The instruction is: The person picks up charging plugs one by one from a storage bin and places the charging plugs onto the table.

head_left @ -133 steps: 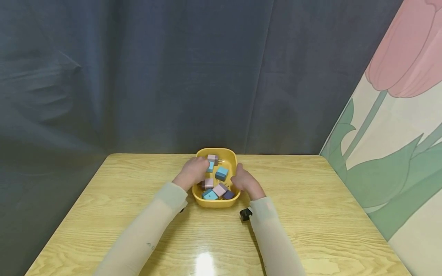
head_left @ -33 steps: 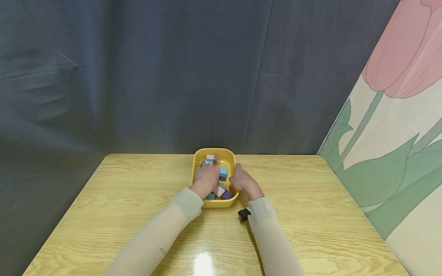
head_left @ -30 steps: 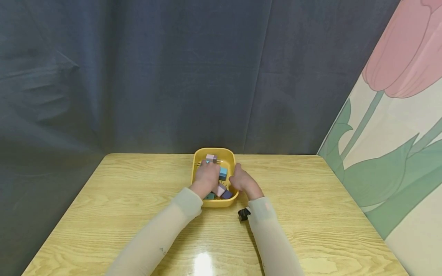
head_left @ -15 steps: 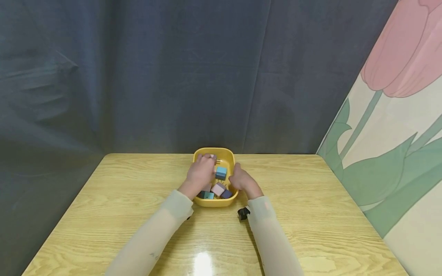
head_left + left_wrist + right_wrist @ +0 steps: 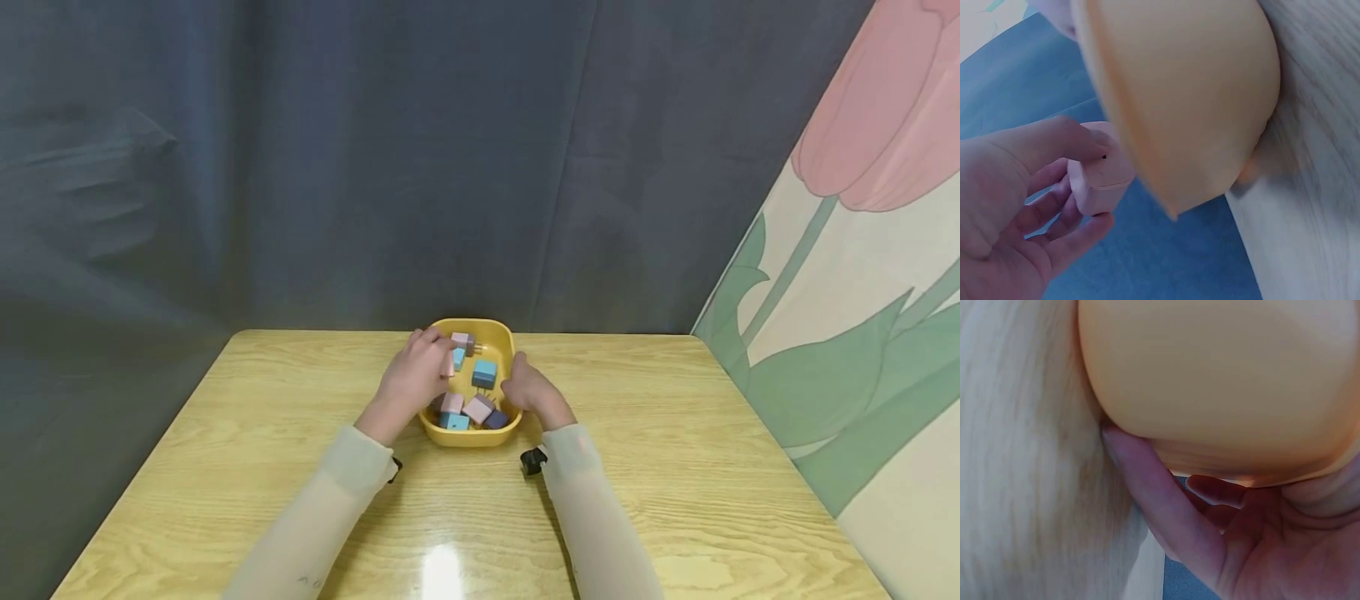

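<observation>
A yellow plastic bin (image 5: pixel 468 439) stands at the back middle of the table with several small plug chargers in it. My left hand (image 5: pixel 408 375) is over the bin's left rim. Between thumb and fingers it pinches a pink charger (image 5: pixel 1104 178), seen in the left wrist view beside the bin's outer wall. My right hand (image 5: pixel 534 393) grips the bin's right wall, and one finger (image 5: pixel 1157 481) lies along the outside of it. Inside are a blue charger (image 5: pixel 484 373) in the middle, a pink one (image 5: pixel 477 408) near the front, and a dark blue one (image 5: pixel 496 419) beside that.
The wooden table (image 5: pixel 660 475) ends at a dark curtain (image 5: pixel 405 167) just behind the bin. At the right is a panel with a painted tulip (image 5: pixel 870 125). A black wrist camera (image 5: pixel 533 461) sits under the right cuff.
From reaching into the middle of the bin, my left hand has drawn back to the left rim, now with a pink charger in its fingers. My right hand keeps its place on the bin.
</observation>
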Tool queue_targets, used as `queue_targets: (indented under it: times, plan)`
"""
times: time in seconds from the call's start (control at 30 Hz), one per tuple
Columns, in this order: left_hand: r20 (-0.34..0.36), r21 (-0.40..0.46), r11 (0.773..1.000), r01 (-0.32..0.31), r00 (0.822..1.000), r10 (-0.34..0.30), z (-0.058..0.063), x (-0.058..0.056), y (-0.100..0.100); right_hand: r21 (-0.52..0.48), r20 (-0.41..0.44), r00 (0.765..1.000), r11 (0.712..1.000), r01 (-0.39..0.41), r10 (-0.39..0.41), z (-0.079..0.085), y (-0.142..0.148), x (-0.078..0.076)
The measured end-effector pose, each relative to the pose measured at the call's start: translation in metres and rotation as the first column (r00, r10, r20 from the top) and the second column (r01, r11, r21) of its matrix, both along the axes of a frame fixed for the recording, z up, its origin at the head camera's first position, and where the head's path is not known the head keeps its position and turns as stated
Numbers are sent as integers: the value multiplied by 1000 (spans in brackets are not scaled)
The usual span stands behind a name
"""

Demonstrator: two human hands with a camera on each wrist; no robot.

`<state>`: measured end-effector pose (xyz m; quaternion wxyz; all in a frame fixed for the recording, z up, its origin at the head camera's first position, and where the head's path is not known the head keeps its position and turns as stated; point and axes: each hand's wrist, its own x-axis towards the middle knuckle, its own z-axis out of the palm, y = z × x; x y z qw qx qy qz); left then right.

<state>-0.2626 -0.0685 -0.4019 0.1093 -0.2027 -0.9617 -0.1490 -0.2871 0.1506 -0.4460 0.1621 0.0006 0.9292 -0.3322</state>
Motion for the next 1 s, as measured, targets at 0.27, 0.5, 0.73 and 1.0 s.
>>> queue_targets:
  times: [0.27, 0.5, 0.73, 1.0]
  plan:
    - [15, -4, 1000, -12, 1000, 12, 9, 17, -20, 13, 4, 1000, 1000, -8, 8, -2, 0, -1]
    - [47, 16, 1000, -9, 999, 9, 11, 29, -34, 4, 20, 1000, 1000, -1, 1, -2, 0, -1]
    - [46, 9, 1000, -21, 999, 21, 12, 41, -53, 23, 36, 999, 1000, -1, 1, 1, -3, -3]
    - [108, -5, 1000, -6, 994, 7, 25, 54, -60, 27, 40, 999, 1000, -12, 11, 3, 2, -5]
